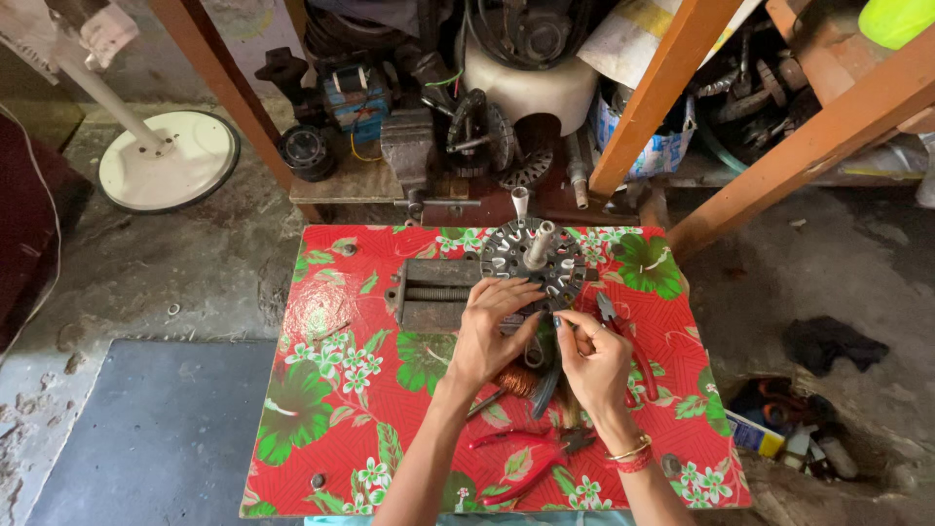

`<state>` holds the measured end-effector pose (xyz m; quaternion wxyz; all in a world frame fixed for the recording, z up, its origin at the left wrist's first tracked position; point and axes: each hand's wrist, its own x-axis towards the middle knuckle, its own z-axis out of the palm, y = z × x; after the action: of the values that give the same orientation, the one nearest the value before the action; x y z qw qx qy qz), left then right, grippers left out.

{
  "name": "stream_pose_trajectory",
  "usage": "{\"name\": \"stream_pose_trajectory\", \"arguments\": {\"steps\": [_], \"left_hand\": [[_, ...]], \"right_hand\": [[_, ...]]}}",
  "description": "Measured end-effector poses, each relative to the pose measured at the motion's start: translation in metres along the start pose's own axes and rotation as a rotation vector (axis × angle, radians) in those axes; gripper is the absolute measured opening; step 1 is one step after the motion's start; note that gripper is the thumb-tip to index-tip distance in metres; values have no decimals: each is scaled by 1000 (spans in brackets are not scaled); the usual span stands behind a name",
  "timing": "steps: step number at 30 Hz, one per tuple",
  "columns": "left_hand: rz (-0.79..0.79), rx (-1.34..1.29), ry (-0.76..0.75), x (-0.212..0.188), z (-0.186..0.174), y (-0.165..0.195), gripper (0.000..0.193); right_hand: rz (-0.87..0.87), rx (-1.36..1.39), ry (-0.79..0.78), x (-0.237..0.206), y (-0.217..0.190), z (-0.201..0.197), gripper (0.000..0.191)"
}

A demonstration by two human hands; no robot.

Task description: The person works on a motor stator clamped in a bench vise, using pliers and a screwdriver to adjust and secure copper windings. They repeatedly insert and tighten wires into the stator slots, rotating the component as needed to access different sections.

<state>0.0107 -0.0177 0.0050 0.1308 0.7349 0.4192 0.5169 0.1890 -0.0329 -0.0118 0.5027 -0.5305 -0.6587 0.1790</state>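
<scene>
A round slotted metal motor core (526,255) with a steel shaft stands on a small table with a red flowered cover (341,390). My left hand (492,326) rests its fingers on the core's near rim. My right hand (589,356) pinches something small and thin at the rim beside it; what it is I cannot make out. A bundle of copper wire (519,380) and a dark strip lie under my wrists.
A grey bench vise (433,292) lies left of the core. Red-handled pliers (623,336) lie right of my right hand and more red-handled tools (531,458) near the front edge. Motor parts crowd the shelf behind; a white fan base (168,161) stands far left.
</scene>
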Motion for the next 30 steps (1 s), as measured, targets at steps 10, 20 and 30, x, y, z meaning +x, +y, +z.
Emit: {"name": "stream_pose_trajectory", "arguments": {"steps": [10, 20, 30], "left_hand": [[16, -3, -70, -1, -5, -2, 44], [-3, -28, -41, -2, -2, -1, 45], [-10, -48, -19, -3, -3, 2, 45]], "right_hand": [[18, 7, -2, 1, 1, -1, 13], [-12, 6, 2, -4, 0, 2, 13], [25, 65, -16, -9, 6, 5, 15]]}}
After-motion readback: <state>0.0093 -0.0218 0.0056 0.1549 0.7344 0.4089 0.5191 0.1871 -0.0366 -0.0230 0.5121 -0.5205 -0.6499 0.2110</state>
